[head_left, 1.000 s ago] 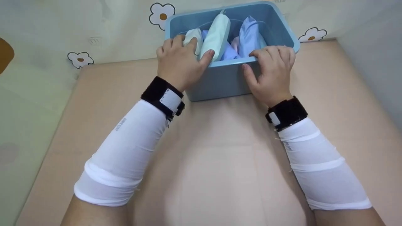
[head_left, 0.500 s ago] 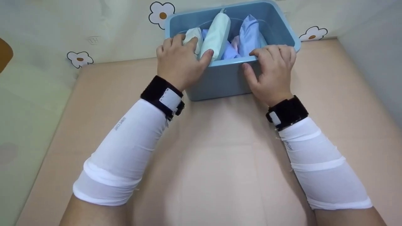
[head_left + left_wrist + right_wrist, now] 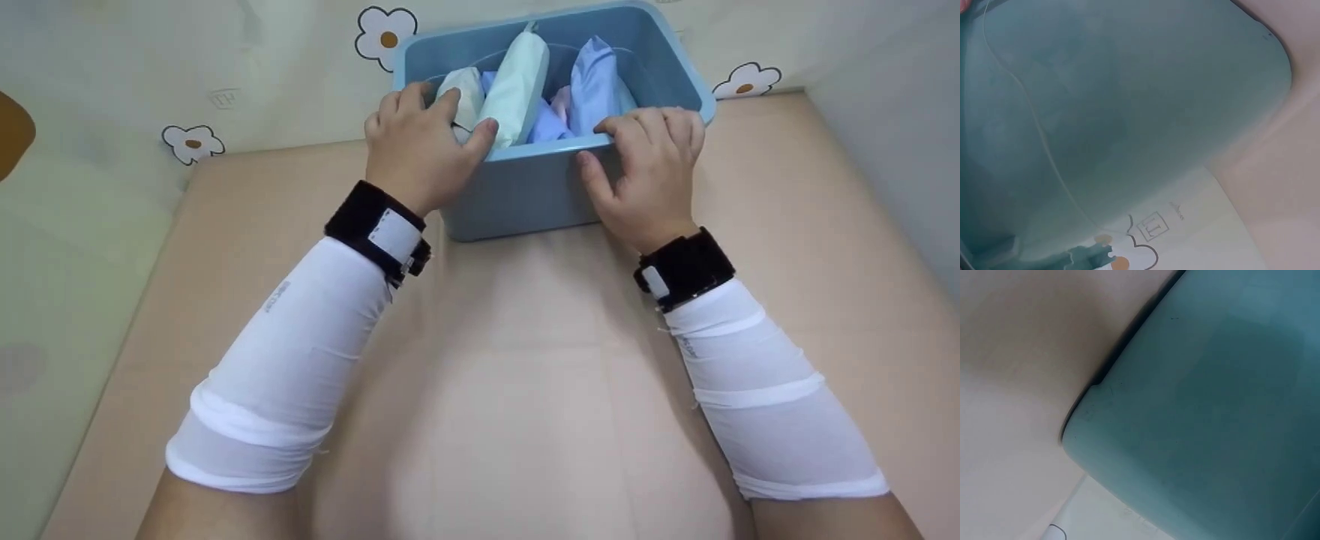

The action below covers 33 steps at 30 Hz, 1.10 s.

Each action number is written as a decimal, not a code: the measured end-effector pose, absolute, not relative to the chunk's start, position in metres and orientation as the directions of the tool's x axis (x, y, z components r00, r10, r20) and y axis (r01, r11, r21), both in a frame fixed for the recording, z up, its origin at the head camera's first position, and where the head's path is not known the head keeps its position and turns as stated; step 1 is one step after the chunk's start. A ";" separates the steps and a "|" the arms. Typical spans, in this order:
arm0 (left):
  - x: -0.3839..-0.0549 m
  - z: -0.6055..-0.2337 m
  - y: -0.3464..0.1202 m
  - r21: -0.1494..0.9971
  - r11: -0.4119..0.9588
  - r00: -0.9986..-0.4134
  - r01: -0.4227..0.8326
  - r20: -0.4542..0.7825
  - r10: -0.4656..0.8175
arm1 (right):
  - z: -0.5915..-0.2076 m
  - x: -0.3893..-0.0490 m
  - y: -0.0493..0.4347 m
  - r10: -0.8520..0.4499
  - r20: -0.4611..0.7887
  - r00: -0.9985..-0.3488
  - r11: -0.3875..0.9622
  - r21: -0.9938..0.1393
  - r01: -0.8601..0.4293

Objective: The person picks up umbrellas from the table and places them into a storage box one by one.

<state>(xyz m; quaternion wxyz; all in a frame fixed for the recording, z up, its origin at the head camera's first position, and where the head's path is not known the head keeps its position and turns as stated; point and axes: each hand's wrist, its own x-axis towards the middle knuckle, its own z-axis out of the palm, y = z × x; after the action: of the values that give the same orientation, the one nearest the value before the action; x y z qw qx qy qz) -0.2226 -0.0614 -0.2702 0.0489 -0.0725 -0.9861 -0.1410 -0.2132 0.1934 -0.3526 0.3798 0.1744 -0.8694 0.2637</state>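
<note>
A blue plastic bin (image 3: 525, 195) stands on the table, its outer wall filling much of both wrist views. My left hand (image 3: 420, 154) holds its front left corner, fingers bent over the rim and thumb along the front edge. At the front right, my right hand (image 3: 651, 169) grips the rim, with the thumb down the outside. Inside the bin leans a long mint-green bundle (image 3: 517, 86) with a small loop at its tip. A pale grey-green bundle (image 3: 465, 90) is close to my left fingertips. A light blue wrapped piece (image 3: 595, 86) stands upright at the right.
The bin is near the back edge of the beige-covered table (image 3: 525, 375). Behind it rises a pale wall covering (image 3: 292, 67) printed with flowers. A plain grey surface (image 3: 892, 135) borders the table at the right.
My left hand has shifted slightly left along the bin's front corner, showing more of the pale grey-green bundle. The right hand and the bin have stayed in place.
</note>
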 end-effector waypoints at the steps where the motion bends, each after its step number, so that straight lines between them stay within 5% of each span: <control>1: -0.223 -0.270 -0.062 0.278 0.948 -0.986 0.153 0.113 0.126 | -0.353 -0.213 0.193 -0.102 0.752 -0.651 0.800 -0.327 -0.504; 33: -0.222 -0.274 -0.075 0.374 0.923 -0.995 0.094 0.075 0.071 | -0.352 -0.213 0.193 -0.096 0.748 -0.657 0.799 -0.336 -0.499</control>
<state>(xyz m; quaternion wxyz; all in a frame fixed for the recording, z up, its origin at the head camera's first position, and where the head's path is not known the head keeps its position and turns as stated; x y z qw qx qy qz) -0.2222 -0.0752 -0.2742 0.0299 -0.0421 -0.9800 -0.1923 -0.2130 0.1929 -0.3522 0.3772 0.1709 -0.8701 0.2674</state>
